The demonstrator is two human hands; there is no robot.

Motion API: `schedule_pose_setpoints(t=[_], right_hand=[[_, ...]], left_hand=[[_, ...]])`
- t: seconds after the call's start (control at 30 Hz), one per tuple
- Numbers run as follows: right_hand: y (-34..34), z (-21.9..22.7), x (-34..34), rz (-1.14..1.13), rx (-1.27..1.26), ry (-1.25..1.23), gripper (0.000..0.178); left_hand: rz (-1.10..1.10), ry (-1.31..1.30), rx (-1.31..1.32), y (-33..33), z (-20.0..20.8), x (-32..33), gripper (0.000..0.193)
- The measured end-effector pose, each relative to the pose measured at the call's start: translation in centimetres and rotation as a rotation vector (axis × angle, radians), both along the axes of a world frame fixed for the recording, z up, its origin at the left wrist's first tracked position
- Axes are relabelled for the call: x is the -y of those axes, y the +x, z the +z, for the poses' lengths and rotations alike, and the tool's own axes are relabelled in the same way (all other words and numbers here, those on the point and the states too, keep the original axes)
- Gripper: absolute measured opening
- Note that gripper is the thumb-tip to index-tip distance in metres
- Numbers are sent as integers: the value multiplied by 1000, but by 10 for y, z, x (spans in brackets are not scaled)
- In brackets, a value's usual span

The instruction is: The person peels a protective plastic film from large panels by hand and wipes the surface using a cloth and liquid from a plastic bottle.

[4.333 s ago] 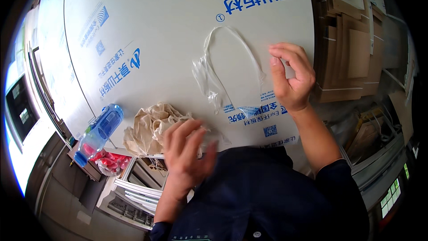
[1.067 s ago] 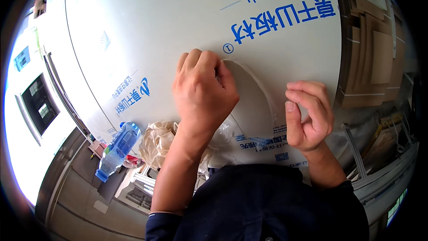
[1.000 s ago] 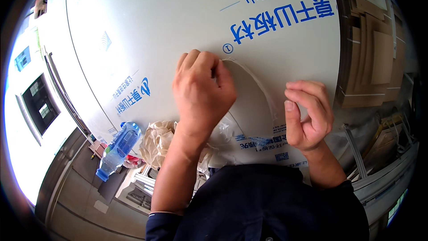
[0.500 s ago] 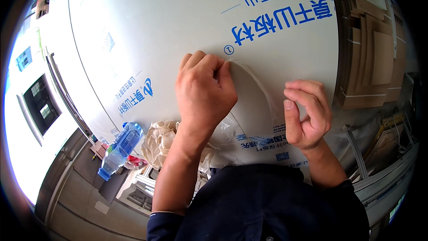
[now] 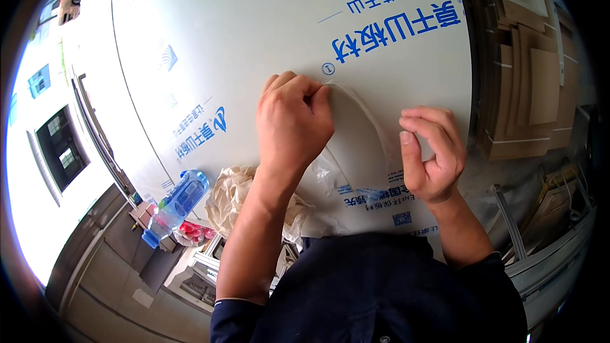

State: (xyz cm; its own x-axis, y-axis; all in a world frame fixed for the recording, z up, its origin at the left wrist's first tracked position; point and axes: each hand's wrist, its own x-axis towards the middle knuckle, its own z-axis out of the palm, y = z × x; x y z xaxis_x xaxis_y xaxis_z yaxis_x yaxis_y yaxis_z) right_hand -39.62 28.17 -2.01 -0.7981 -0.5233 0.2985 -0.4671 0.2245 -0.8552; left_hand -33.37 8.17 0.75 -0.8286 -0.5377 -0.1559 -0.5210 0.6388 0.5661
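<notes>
My left hand is closed in a pinch on the raised edge of a thin transparent plastic film. The lifted edge curves down and right across a large pale panel with blue printing. My right hand hovers near the panel's right side, beside the curved film edge. Its fingers are curled and its thumb stands apart from them, with nothing visible between. Behind my left forearm lies a crumpled beige cloth or paper, with crumpled transparent film just right of that forearm.
A blue-tinted plastic bottle lies at the panel's near left edge, next to something red in a wrapper. Brown boards are stacked beyond the right edge. Metal framing stands at the lower right.
The view has shifted slightly. Both hands keep almost the same pose, the left still pinching the film and the right still curled beside it.
</notes>
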Motion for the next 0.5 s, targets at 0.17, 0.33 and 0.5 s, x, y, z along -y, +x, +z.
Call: schedule_pose_setpoints(t=[0.17, 0.33, 0.5], right_hand=[[-5, 0, -1, -6, 6, -6, 17], [-9, 11, -1, 18, -7, -7, 17], [2, 7, -2, 30, 23, 66, 16]], left_hand=[[-26, -52, 22, -8, 0, -2, 8], [-26, -134, -14, -9, 6, -4, 11], [13, -41, -34, 5, -17, -2, 11]])
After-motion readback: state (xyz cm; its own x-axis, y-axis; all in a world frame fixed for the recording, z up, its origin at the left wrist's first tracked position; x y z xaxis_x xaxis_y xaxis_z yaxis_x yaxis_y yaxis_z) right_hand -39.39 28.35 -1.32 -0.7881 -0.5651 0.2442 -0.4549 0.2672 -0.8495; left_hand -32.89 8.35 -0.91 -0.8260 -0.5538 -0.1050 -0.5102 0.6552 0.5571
